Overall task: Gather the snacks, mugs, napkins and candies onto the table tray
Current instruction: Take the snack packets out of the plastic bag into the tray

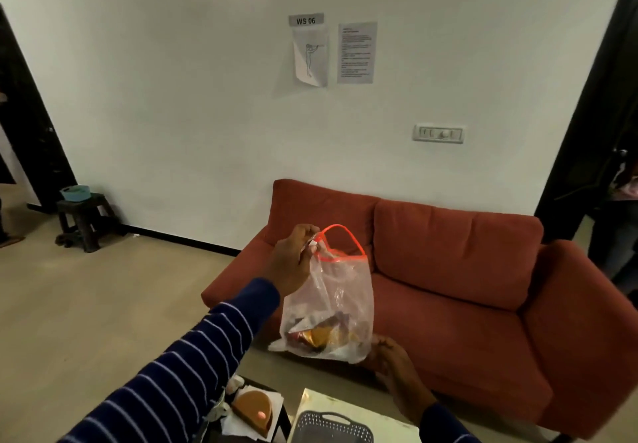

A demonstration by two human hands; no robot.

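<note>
The left hand [293, 259] is pinching the candy bag [328, 304] hanging upright, directly above the tray [331, 425]; the right hand [397, 370] is cupping open beneath.

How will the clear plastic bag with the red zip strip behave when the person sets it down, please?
The plastic bag is probably floppy: its film hangs wrinkled from the left hand, pinched at the top. It seems light, yet bottom-heavy, since the wrapped candies pool low, near the right hand. Set down, it would likely slump and may spill through the open mouth.
</note>
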